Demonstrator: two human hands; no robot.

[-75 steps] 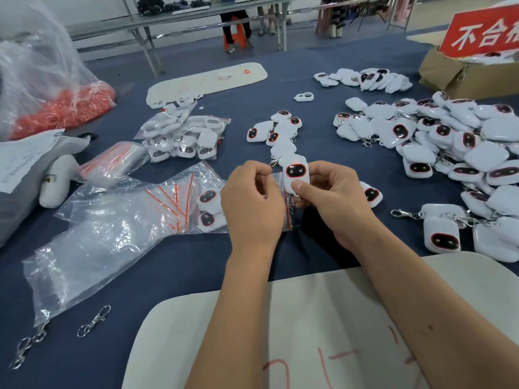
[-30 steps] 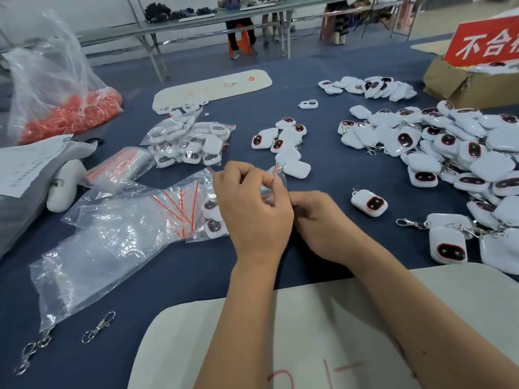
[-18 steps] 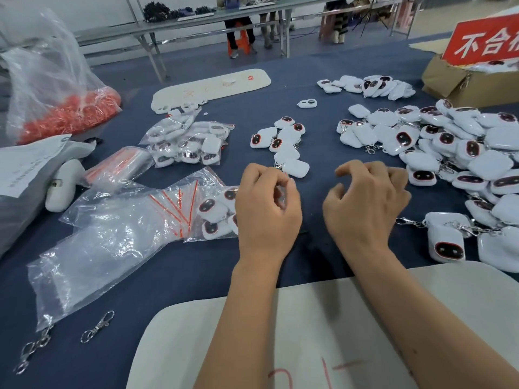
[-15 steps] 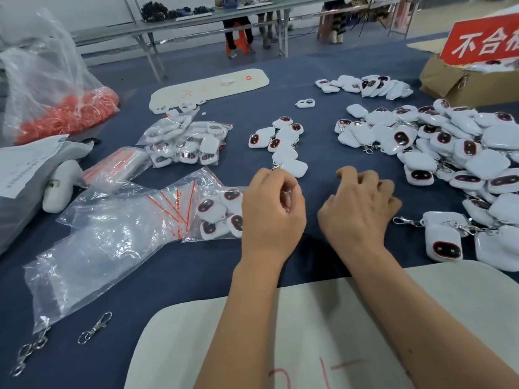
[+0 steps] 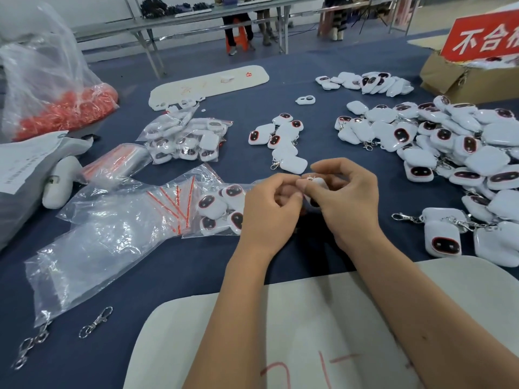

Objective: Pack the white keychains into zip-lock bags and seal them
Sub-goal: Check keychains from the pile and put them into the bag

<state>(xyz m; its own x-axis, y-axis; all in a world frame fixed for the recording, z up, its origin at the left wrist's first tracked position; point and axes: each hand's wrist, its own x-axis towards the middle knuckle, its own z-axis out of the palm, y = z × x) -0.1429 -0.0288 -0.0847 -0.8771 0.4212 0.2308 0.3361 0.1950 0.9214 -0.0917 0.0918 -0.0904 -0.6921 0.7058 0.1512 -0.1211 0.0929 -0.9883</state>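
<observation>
While the left hand (image 5: 271,209) pinches what seems a bag mouth, the right hand (image 5: 341,197), empty and reaching a moment ago, now grips a white keychain (image 5: 316,183) in curled fingers above the bench (image 5: 252,262), likely about to bag it.

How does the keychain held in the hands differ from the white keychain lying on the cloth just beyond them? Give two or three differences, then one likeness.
The held keychain is lifted off the cloth, pinched by the right hand with the left hand touching it; the lying keychain rests untouched. The held keychain is mostly hidden by fingers; the lying keychain shows its whole plain side. Both are white with a metal clasp.
</observation>
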